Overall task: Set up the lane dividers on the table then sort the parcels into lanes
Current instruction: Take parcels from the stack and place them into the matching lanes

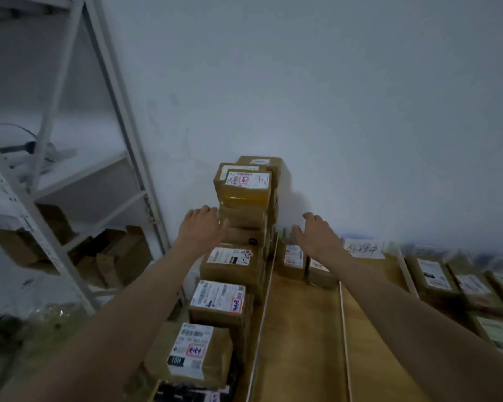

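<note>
A wooden table (299,329) carries two thin white lane dividers, one on the left (263,309) and one further right (344,329). The left lane holds several brown labelled parcels in a row, rising to a tall stack (246,195) against the wall. My left hand (202,227) reaches forward with straight fingers beside the stack's left side, close to it or touching. My right hand (314,233) stretches out open over the middle lane, above two small parcels (294,261) at its far end. Neither hand holds anything.
A white metal shelf rack (70,175) stands at the left with cardboard boxes (119,256) on the floor below it. More labelled parcels (436,277) lie on the table's right side. A handwritten paper label (363,248) leans at the wall.
</note>
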Demonstrator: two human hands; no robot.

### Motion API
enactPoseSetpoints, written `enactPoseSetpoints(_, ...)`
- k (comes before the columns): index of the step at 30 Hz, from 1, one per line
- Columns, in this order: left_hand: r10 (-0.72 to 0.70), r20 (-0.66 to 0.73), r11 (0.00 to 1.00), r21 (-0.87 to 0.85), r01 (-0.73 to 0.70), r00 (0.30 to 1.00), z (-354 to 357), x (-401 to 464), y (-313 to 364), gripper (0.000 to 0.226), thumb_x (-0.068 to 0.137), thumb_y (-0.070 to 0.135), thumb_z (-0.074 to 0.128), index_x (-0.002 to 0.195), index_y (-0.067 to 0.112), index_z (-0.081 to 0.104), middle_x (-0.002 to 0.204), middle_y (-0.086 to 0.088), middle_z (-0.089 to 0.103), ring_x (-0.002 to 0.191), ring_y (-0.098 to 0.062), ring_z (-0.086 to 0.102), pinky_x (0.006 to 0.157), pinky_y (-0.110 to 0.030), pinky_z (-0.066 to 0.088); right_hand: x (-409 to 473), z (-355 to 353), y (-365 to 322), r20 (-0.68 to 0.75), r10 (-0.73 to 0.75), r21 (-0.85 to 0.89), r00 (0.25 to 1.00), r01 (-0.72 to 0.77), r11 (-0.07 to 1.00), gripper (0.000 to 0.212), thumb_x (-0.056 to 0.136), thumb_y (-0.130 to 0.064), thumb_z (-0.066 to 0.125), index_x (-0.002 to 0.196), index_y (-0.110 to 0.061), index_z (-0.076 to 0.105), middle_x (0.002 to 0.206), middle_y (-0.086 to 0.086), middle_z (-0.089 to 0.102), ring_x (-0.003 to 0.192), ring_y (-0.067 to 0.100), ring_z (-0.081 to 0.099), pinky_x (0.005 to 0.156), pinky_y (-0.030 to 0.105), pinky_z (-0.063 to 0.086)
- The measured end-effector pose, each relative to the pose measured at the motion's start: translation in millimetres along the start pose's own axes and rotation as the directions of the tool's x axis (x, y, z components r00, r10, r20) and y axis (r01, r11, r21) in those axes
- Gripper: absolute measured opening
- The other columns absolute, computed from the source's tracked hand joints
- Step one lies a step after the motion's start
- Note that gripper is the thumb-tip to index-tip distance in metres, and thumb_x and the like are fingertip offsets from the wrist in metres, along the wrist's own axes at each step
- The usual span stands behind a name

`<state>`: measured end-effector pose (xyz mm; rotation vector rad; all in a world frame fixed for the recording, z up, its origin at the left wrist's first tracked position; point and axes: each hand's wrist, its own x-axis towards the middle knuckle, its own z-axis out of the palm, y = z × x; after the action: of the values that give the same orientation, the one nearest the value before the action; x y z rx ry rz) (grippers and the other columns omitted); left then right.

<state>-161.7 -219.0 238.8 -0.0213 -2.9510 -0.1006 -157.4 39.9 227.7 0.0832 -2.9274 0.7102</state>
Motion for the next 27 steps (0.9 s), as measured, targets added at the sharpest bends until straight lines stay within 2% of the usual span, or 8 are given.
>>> enactPoseSetpoints(7,-0.047,0.032,0.977,-0.205,0.053,0.998,-6,90,-21,0.057,0.102,0.05,0.031,0.14,0.01,0.045,0.142,-0.013,0.049,0.127,-0.03,0.049,0.104,-0.043,0.041,81,9,-48,0.007,0.139,0.198,0.99,-0.137,0.971,0.054,0.103,-0.041,0.04,0.143,-0.006,0.037,0.142,0.016,0.048,0.127,0.031,0.048,0.1,0.037,0.041)
enactPoseSetpoints(10,-0.071,0.05,0.933,-0.35,0.084,0.996,0,122,-23,0.057,0.102,0.052,0.032,0.14,0.013,0.047,0.139,-0.012,0.053,0.123,-0.03,0.052,0.098,-0.041,0.045,109,14,-64,0.044,0.202,0.294,0.978,-0.206,0.934,0.059,0.103,-0.044,0.037,0.147,-0.005,0.034,0.146,0.016,0.046,0.13,0.031,0.047,0.101,0.035,0.039)
enactPoseSetpoints(13,-0.094,0.077,0.868,-0.482,0.12,0.993,10,142,-19,0.053,0.103,0.049,0.034,0.137,0.012,0.052,0.131,-0.01,0.06,0.114,-0.028,0.058,0.084,-0.033,0.044,127,23,-76,0.088,0.251,0.404,0.964,-0.265,0.876,0.058,0.104,-0.044,0.036,0.148,-0.006,0.034,0.146,0.015,0.045,0.13,0.03,0.046,0.092,0.029,0.037)
enactPoseSetpoints(17,-0.118,0.105,0.814,-0.559,0.157,0.987,23,155,-16,0.051,0.103,0.049,0.036,0.13,0.011,0.056,0.123,-0.008,0.064,0.095,-0.019,0.058,0.076,-0.028,0.042,139,37,-84,0.112,0.268,0.518,0.957,-0.286,0.806,0.045,0.106,-0.037,0.035,0.139,-0.008,0.045,0.14,0.009,0.053,0.115,0.021,0.052,0.079,0.022,0.04)
enactPoseSetpoints(19,-0.123,0.084,0.789,-0.596,0.149,0.989,26,155,-15,0.048,0.102,0.047,0.039,0.13,0.012,0.057,0.124,-0.008,0.064,0.095,-0.019,0.06,0.077,-0.029,0.047,140,39,-86,0.104,0.272,0.537,0.957,-0.284,0.794,0.04,0.106,-0.032,0.036,0.138,-0.009,0.046,0.142,0.008,0.052,0.121,0.022,0.052,0.081,0.023,0.04)
enactPoseSetpoints(21,-0.125,0.045,0.765,-0.632,0.125,0.991,24,153,-13,0.048,0.102,0.045,0.042,0.135,0.014,0.054,0.13,-0.007,0.062,0.107,-0.024,0.062,0.087,-0.034,0.052,141,38,-85,0.088,0.277,0.547,0.957,-0.278,0.79,0.039,0.107,-0.029,0.036,0.14,-0.009,0.044,0.144,0.009,0.051,0.124,0.023,0.051,0.082,0.021,0.04)
enactPoseSetpoints(24,-0.132,-0.003,0.735,-0.671,0.096,0.991,13,151,-8,0.047,0.101,0.045,0.044,0.136,0.015,0.053,0.132,-0.007,0.061,0.114,-0.025,0.06,0.093,-0.037,0.05,139,31,-86,0.047,0.279,0.549,0.959,-0.258,0.795,0.039,0.107,-0.027,0.036,0.141,-0.008,0.043,0.144,0.01,0.05,0.12,0.021,0.051,0.074,0.018,0.039)
enactPoseSetpoints(27,-0.143,-0.029,0.686,-0.724,0.078,0.989,-2,147,0,0.046,0.101,0.044,0.046,0.137,0.015,0.052,0.134,-0.006,0.06,0.117,-0.026,0.059,0.096,-0.037,0.049,135,22,-86,0.01,0.275,0.568,0.961,-0.232,0.789,0.039,0.105,-0.026,0.039,0.141,-0.009,0.042,0.143,0.01,0.051,0.122,0.023,0.052,0.079,0.023,0.041)
